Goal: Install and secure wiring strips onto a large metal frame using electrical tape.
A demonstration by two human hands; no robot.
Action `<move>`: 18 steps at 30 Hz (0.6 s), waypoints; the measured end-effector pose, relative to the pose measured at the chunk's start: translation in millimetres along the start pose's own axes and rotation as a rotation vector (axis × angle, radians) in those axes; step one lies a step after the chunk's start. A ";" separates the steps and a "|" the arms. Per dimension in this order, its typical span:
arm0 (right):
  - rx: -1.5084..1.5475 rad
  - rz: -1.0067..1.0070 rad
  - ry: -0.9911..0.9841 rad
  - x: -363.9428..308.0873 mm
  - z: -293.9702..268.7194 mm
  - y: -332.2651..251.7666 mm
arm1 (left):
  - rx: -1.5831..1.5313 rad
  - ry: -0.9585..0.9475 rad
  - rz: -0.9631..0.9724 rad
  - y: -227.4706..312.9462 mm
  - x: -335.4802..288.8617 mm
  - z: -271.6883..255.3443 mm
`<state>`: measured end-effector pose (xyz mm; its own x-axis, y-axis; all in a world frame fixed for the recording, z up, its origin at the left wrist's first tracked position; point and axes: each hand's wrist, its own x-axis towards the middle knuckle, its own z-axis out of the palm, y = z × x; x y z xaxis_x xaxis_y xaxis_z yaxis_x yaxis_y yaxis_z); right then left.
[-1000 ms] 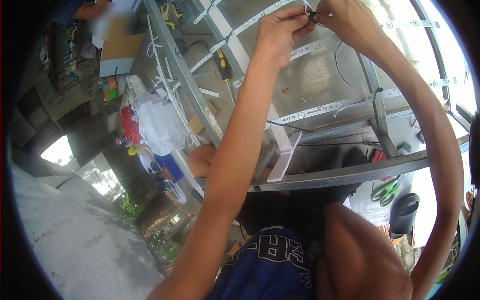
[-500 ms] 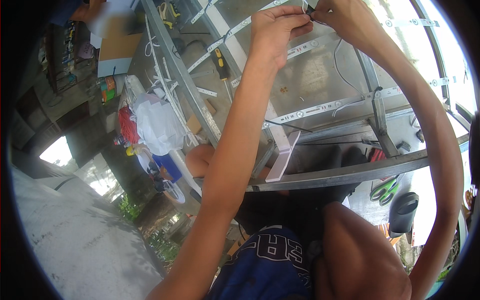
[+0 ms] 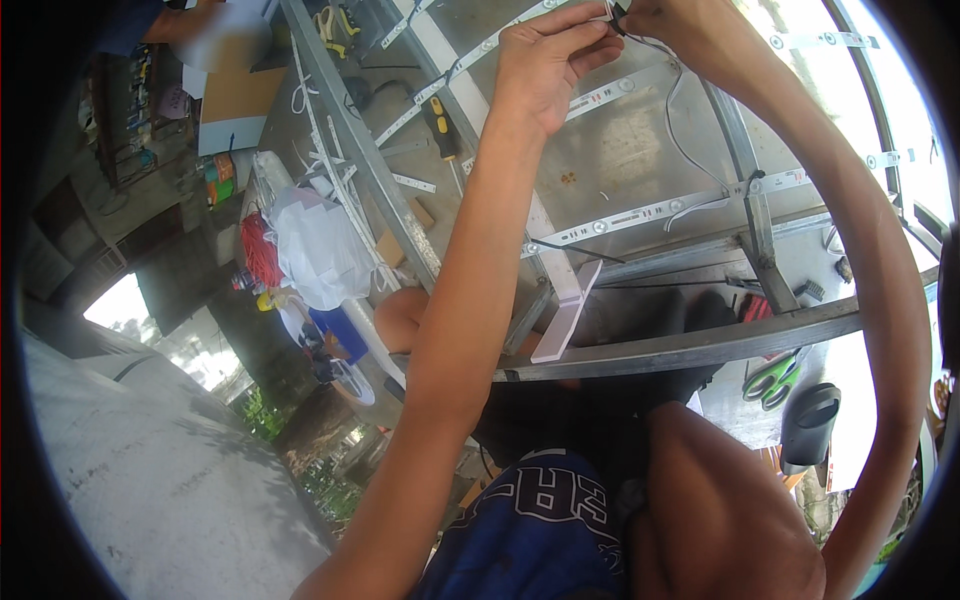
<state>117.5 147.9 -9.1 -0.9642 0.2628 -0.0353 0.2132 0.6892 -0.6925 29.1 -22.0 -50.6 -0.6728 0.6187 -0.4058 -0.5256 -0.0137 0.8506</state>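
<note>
While the frame's near bar stands closest, the lower strip beyond it already lies across the frame, a black tie at its crossing with a strut; a loose white wire end there suggests that joint remains unfinished. Farther up, a middle strip is also in place, a thin wire looping past it. At the upper edge, the right hand pinches a small black piece, apparently still being worked; the left hand has its fingertips drawn together beside it, though whether they grip it too, I cannot tell.
</note>
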 end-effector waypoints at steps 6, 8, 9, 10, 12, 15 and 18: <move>0.009 -0.003 0.033 4.0 0.5 2.0 | -0.018 -0.020 -0.010 1.4 1.2 -1.6; -0.012 0.000 0.031 4.0 0.9 1.7 | 0.048 -0.040 0.013 0.9 2.1 -2.8; 0.001 0.018 0.019 3.9 0.4 0.9 | 0.048 -0.038 0.014 0.9 2.3 -3.8; 0.014 0.036 0.008 4.0 0.2 0.6 | 0.094 -0.039 0.036 1.3 2.5 -4.1; 0.035 -0.004 0.029 4.6 6.2 8.8 | 0.142 -0.035 0.059 1.8 1.2 -5.0; 0.038 -0.035 0.034 6.8 9.2 4.1 | 0.137 -0.039 0.087 5.1 -3.2 -7.6; -0.228 -0.229 0.146 23.5 33.5 175.6 | 0.075 -0.162 0.007 -7.1 12.6 10.5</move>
<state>127.1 252.5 -155.7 -0.9619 0.1666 0.2169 0.0401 0.8702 -0.4910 29.8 -5.8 -58.3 -0.5806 0.7373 -0.3454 -0.4767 0.0362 0.8783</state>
